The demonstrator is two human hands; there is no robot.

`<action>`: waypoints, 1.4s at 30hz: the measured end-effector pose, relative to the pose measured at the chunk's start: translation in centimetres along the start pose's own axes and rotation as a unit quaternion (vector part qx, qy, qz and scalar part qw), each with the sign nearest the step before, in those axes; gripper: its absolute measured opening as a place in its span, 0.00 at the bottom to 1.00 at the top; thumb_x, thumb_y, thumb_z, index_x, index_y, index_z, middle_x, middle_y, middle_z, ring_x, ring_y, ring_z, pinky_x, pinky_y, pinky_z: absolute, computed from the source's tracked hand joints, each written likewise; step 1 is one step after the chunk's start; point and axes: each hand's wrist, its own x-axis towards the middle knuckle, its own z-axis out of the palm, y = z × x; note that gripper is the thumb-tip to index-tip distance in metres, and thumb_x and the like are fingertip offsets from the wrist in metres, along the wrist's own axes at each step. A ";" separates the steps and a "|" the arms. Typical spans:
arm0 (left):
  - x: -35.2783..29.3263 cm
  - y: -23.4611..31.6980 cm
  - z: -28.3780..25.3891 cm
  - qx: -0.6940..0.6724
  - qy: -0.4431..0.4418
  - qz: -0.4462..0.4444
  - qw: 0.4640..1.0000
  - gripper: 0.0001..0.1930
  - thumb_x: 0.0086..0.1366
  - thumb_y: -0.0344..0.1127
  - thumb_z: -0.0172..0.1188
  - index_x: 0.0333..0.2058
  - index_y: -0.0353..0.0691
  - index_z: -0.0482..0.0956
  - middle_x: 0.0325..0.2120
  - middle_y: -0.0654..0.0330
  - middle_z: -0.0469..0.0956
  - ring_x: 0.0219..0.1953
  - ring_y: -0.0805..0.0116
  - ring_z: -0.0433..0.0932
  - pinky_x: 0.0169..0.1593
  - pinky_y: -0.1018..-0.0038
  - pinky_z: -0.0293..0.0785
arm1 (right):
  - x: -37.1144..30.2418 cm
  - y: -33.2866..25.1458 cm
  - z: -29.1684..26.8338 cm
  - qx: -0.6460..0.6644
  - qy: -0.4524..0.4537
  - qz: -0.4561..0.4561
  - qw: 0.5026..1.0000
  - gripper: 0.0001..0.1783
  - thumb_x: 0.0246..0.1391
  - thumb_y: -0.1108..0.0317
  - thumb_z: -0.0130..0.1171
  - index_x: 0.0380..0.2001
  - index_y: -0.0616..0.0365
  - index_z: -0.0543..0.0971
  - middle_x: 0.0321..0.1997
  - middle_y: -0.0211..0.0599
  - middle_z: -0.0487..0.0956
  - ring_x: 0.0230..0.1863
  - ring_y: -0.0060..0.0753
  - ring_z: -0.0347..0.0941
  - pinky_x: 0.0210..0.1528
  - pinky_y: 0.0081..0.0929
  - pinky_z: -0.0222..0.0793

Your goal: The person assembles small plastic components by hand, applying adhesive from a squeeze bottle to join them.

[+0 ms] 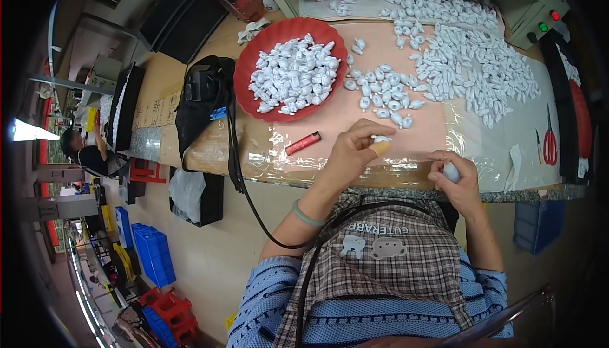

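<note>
My left hand (pixel 352 154), with a yellow cover on its thumb, pinches a small white rounded piece (pixel 381 139) above the pinkish work mat (pixel 419 129). To the right, at the table's front edge, my right hand (pixel 458 182) is curled around a smooth pale grey rounded piece (pixel 451 172), partly hidden by the fingers. Just beyond my left hand lies a loose cluster of white rounded pieces (pixel 384 88), some with dark marks. A red scalloped bowl (pixel 244 94) heaped with similar white pieces (pixel 295 75) stands at the left.
Many slimmer white pieces (pixel 469 69) spread over the right and back, below a machine housing with lit buttons (pixel 543 26). A red lighter (pixel 303 143) lies near the bowl. Red-handled scissors (pixel 550 145) are at far right, a black bag (pixel 203 101) with straps at left.
</note>
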 end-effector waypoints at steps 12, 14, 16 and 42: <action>-1.1 1.0 1.4 -0.362 -0.084 -0.152 0.916 0.12 0.64 0.25 0.56 0.46 0.31 0.75 0.43 0.50 0.77 0.46 0.60 0.79 0.52 0.71 0.77 | 1.1 -2.3 0.1 0.265 0.141 -0.015 0.954 0.14 0.51 0.70 0.54 0.41 0.60 0.66 0.43 0.37 0.65 0.26 0.18 0.65 0.22 0.14 0.58; -1.2 1.2 1.5 -0.365 -0.092 -0.147 0.915 0.11 0.64 0.25 0.56 0.45 0.31 0.75 0.43 0.50 0.77 0.47 0.59 0.78 0.53 0.71 0.76 | 1.1 -2.6 -0.2 0.262 0.148 -0.017 0.953 0.13 0.52 0.70 0.55 0.40 0.62 0.68 0.42 0.37 0.65 0.26 0.18 0.66 0.21 0.13 0.58; -1.2 1.5 1.6 -0.367 -0.099 -0.140 0.914 0.10 0.64 0.26 0.56 0.44 0.31 0.74 0.43 0.49 0.77 0.48 0.57 0.78 0.54 0.71 0.76 | 1.2 -2.6 -0.3 0.260 0.154 -0.022 0.953 0.12 0.52 0.70 0.55 0.39 0.64 0.70 0.42 0.36 0.66 0.25 0.19 0.67 0.20 0.13 0.58; -1.4 1.2 1.9 -0.439 -0.109 -0.186 0.872 0.13 0.63 0.24 0.55 0.46 0.30 0.73 0.44 0.48 0.76 0.49 0.57 0.76 0.55 0.74 0.75 | 1.4 -3.2 -0.3 0.349 0.285 0.004 0.893 0.25 0.52 0.64 0.66 0.49 0.64 0.69 0.35 0.38 0.76 0.24 0.19 0.71 0.21 0.11 0.62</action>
